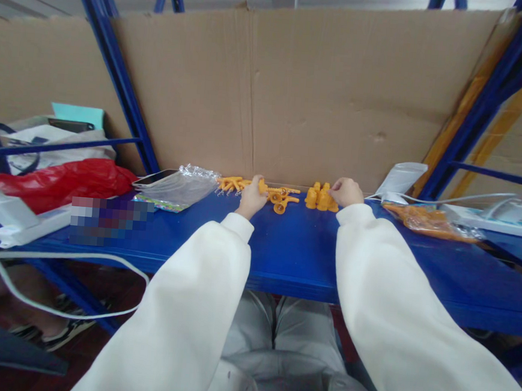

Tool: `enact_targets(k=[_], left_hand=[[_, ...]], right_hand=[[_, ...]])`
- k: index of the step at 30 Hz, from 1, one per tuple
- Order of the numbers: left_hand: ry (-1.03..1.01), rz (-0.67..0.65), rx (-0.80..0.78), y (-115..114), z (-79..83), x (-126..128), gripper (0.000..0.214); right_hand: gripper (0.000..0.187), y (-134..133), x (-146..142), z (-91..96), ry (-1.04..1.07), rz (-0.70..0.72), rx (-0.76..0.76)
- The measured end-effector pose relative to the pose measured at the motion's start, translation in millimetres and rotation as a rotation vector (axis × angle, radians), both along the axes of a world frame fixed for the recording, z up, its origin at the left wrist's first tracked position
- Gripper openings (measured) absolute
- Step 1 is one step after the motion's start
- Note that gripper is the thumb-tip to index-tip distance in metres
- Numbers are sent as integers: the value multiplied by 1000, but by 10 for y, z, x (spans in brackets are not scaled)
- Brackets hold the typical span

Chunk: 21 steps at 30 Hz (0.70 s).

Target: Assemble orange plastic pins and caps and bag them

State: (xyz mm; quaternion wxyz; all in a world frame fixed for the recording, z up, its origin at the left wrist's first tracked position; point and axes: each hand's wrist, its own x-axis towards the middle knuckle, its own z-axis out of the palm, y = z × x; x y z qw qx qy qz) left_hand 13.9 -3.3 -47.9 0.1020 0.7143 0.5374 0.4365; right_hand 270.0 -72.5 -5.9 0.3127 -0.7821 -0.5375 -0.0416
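My left hand (252, 198) rests on the blue shelf (292, 252) with its fingers closed on an orange plastic piece (263, 187). It sits at the edge of a loose pile of long orange parts (283, 198). More orange sticks (230, 184) lie just to its left. My right hand (346, 192) is curled, fingertips pinching at a tight cluster of small orange cone-shaped pieces (320, 199) standing upright. Both arms wear white sleeves.
A clear plastic bag (183, 186) and a phone (154, 178) lie left of the parts. A red bag (58, 182) and white cable (57, 258) are far left. An orange-filled bag (430, 223), white pouch (400, 179) and cardboard backing (296, 96) stand right and behind.
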Motion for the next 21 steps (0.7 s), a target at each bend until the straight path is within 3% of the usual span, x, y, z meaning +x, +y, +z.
enact_targets(k=[10,21], left_hand=[[-8,9,-13,-25,10,4,52],[-28,-3,-1,-14,-2,7,52]], right_hand=[[29,-140,20,51,-48,-118,-173],[35,60,270,-180,26,-173,-91]])
